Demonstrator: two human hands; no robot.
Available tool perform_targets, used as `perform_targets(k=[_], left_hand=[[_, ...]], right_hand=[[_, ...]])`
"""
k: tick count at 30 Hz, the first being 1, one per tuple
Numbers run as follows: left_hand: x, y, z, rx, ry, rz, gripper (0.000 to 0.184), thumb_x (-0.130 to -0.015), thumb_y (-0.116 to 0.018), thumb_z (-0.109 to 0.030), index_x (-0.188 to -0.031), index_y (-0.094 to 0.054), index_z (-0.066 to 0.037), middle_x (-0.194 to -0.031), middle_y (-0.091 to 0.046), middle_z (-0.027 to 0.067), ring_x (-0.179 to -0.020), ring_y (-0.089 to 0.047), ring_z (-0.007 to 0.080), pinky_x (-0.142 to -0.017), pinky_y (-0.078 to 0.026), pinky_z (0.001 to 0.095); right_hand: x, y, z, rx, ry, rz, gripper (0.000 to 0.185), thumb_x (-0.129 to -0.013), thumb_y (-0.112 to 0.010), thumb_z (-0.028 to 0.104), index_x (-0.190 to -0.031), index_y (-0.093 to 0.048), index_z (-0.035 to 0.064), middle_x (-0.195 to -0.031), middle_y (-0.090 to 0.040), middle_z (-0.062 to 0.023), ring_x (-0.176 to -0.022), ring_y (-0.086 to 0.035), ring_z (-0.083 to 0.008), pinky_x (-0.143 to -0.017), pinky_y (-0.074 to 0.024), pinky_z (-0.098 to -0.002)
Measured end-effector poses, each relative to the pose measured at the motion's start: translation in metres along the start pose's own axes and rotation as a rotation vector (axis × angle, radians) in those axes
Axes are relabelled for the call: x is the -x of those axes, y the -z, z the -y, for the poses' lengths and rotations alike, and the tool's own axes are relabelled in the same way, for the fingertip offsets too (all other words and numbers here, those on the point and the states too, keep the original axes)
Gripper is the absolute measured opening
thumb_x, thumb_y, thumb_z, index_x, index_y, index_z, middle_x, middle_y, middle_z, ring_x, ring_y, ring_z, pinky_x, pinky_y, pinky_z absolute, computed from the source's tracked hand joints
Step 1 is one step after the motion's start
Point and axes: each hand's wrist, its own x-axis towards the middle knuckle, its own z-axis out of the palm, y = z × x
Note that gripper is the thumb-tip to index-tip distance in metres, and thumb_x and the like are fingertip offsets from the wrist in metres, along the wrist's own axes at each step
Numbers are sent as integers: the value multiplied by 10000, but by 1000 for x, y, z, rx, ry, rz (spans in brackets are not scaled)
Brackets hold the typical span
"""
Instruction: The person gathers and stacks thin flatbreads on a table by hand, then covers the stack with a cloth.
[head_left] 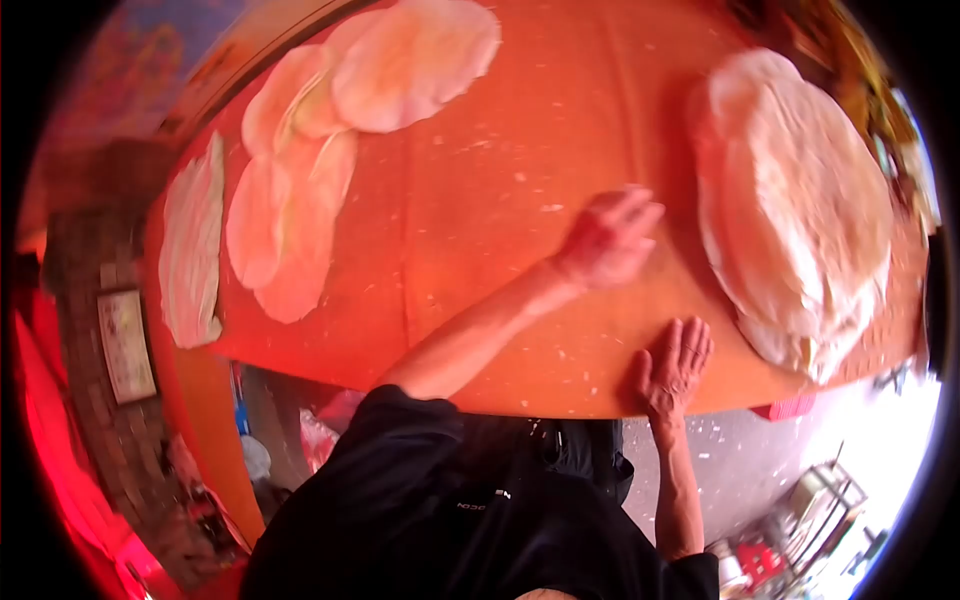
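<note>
My left hand [610, 237] is over the middle of the orange-red table [500, 230]. Its fingers look loosely curled and are smeared by motion, so I cannot make out anything in them. Flat on the table's near edge lies my right hand [678, 365], fingers stretched out, with a ring on one finger. To the right of both hands rests a thick stack of large, pale, flat dough sheets [800, 210], its edges uneven and folded. Neither hand touches the stack. Small white flecks are scattered over the tabletop.
Several thin round dough sheets [415, 65] overlap at the far left of the table. A folded pale cloth-like piece [192, 245] lies at the left edge. Below right, a metal rack [830, 500] stands on the floor. A framed sheet [128, 345] is at far left.
</note>
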Motion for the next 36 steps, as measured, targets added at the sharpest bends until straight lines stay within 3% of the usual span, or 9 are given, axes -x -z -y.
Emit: perform_targets(k=[5,8,12,14,19,24,28,31,36], left_hand=[[157,184,150,-489,552,-166,376,-786,-657,-99,-1144,-586,-8,-1193,-564,201,-1137,-532,376,-972,-450,439],[244,281,225,-922,688,-182,555,-747,-721,-274,-1215,-551,-28,-1196,-550,201,-1174,-492,375,-969,-424,477],[295,350,272,-1103,871,-261,591,-745,-717,-338,-1216,-550,-21,-1187,-553,198,-1130,-523,370,-959,-434,472],[301,376,282,-931,1197,-208,503,-774,-687,-295,-1176,-568,-17,-1220,-547,198,-1111,-545,366,-925,-460,457],[320,404,306,-1033,1137,-13,271,-821,-590,-165,-1039,-609,-6,-1100,-600,223,-1034,-590,372,-855,-486,466],[304,438,274,-998,886,-37,98,-819,-531,-77,-853,-559,10,-811,-615,239,-743,-618,428,-645,-484,520],[299,371,191,-750,900,170,177,-820,-569,-133,-956,-543,-22,-912,-605,211,-869,-613,389,-692,-480,501],[315,329,170,-680,798,198,340,-801,-633,-171,-1096,-542,-29,-1064,-573,190,-990,-574,369,-776,-478,471],[308,320,171,-695,844,55,723,-743,-747,-259,-1347,-442,-4,-1261,-477,229,-1161,-473,405,-952,-416,480]], right_hand=[[-4,-5,9,97,57,-25,665,-883,-536,324,-1404,-382,-60,-1498,-276,-298,-1408,-219,-466,-1158,-138,-557],[-3,-6,12,113,70,-7,652,-901,-505,316,-1414,-367,-63,-1500,-274,-297,-1408,-217,-467,-1158,-146,-549],[-3,-10,11,163,123,-15,659,-920,-473,327,-1434,-334,-61,-1504,-267,-299,-1410,-213,-469,-1154,-151,-551],[-2,-11,12,195,147,-5,659,-932,-458,337,-1439,-323,-62,-1504,-267,-300,-1410,-216,-470,-1150,-158,-556],[-10,-6,12,216,177,27,617,-935,-500,309,-1409,-363,-60,-1469,-320,-304,-1377,-267,-484,-1122,-221,-564],[-84,17,53,97,88,31,293,-911,-591,174,-1138,-595,-12,-1145,-594,-232,-1066,-564,-406,-907,-456,-473],[-191,16,168,-292,66,79,260,-932,-584,191,-1087,-639,-10,-1051,-656,-190,-991,-630,-331,-858,-487,-382],[-274,-30,223,-886,-214,165,411,-952,-605,351,-1136,-641,-14,-975,-650,-97,-920,-613,-147,-796,-507,-292],[-428,-118,238,-1461,-262,249,509,-894,-657,341,-1247,-534,-4,-1032,-579,-146,-865,-613,-220,-763,-538,-335]])
